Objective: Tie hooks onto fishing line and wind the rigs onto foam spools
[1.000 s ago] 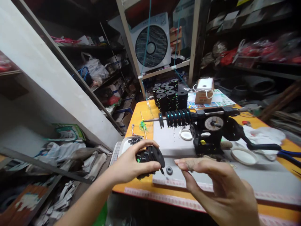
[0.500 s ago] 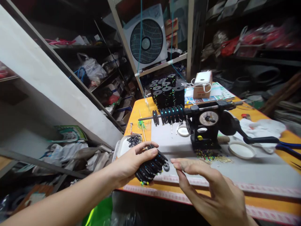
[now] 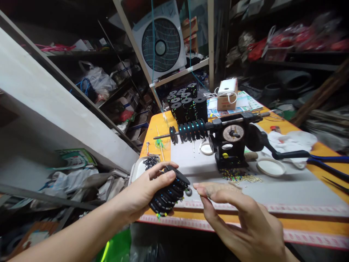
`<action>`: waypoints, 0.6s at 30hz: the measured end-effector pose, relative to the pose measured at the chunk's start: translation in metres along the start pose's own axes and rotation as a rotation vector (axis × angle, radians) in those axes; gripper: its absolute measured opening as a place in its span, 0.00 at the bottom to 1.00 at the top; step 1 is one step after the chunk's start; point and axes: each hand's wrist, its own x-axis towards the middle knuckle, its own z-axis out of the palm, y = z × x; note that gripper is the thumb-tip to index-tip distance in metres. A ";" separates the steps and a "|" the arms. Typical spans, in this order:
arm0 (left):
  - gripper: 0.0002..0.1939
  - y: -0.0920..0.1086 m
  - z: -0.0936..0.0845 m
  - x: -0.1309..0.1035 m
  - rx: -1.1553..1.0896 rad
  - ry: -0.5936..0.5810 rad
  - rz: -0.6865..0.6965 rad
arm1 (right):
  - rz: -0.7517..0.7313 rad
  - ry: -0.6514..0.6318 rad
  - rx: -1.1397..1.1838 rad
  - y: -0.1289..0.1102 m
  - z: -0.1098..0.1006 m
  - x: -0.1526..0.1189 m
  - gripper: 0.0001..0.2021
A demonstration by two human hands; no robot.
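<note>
Apparently steadying black spools at lower centre, the left hand grips them; next, precision seems needed from the right hand, near-pinched, any contents unclear.

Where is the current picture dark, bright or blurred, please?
Head view: shelves at right sink into shadow; head view: the white pillar is bright; head view: red bags at far right look soft, black spools in the left hand clearer.

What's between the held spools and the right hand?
In the head view, a small dark ring shows in the gap between the held spools and the right hand, lying on the grey board.
</note>
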 end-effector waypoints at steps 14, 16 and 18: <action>0.22 0.000 0.001 0.002 0.019 -0.002 0.003 | 0.021 0.022 -0.023 -0.001 0.001 -0.001 0.19; 0.22 0.000 0.002 0.002 0.022 0.003 0.008 | 0.022 0.022 -0.013 -0.001 0.001 -0.001 0.20; 0.22 0.001 0.002 0.002 0.025 0.001 0.016 | 0.023 0.015 -0.010 -0.001 0.001 -0.001 0.19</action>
